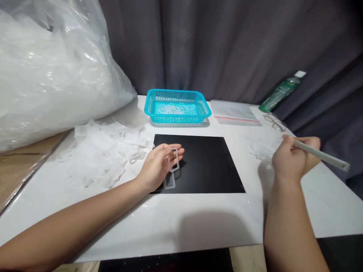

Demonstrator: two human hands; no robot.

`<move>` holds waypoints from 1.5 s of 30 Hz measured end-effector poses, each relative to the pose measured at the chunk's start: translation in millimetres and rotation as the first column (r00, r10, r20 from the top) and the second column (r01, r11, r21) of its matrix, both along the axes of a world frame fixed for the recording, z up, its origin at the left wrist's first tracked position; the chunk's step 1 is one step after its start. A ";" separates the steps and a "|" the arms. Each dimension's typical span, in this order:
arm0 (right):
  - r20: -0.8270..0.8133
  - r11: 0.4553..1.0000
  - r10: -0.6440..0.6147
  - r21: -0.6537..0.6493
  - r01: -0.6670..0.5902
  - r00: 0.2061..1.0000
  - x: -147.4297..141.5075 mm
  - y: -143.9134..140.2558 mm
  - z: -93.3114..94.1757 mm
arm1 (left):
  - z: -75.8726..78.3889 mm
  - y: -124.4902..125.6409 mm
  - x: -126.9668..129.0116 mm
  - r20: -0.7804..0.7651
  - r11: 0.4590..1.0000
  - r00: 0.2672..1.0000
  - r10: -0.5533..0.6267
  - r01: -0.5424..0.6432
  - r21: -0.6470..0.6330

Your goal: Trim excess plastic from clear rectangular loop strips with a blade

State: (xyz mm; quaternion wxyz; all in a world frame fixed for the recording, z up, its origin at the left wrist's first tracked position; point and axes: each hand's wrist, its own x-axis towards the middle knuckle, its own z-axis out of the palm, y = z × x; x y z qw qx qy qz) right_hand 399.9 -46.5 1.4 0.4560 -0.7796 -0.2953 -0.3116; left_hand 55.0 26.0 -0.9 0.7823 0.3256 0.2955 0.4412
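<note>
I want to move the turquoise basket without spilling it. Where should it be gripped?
Grip the basket by the rims of its two short ends, one hand from each side. It sits upright and open-topped with clear pieces inside, and its rim flares outward, giving fingers a lip; a level lift should keep the contents in.

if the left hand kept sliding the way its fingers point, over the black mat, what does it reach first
The left hand, holding a clear rectangular frame, points right across the black mat. The mat ahead looks bare, so it would likely meet nothing until the mat's right edge, then the small clear scraps near the right hand. Depth is uncertain.
</note>
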 end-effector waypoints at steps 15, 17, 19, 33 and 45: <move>-0.046 0.943 0.204 -0.260 -0.209 0.978 0.5 2.6 -6.7 | 34.2 -21.9 -13.6 0.283 0.845 0.868 -0.408 0.476 -0.245; -0.020 0.918 0.290 -0.275 -0.285 0.957 -8.9 4.9 -6.5 | 40.0 -26.5 -16.2 0.298 0.824 0.833 -0.467 0.532 -0.196; -0.006 0.906 0.331 -0.277 -0.320 0.943 -16.3 6.7 -6.2 | 43.4 -29.6 -18.0 0.304 0.813 0.812 -0.498 0.559 -0.162; -0.018 0.850 0.461 -0.277 -0.448 0.887 -31.9 10.5 -4.9 | 37.7 -28.8 -17.5 0.349 0.799 0.784 -0.513 0.585 -0.139; -0.030 0.833 0.482 -0.292 -0.469 0.875 -33.0 10.3 -4.8 | 35.5 -31.7 -12.3 0.177 0.829 0.866 -0.468 0.499 -0.253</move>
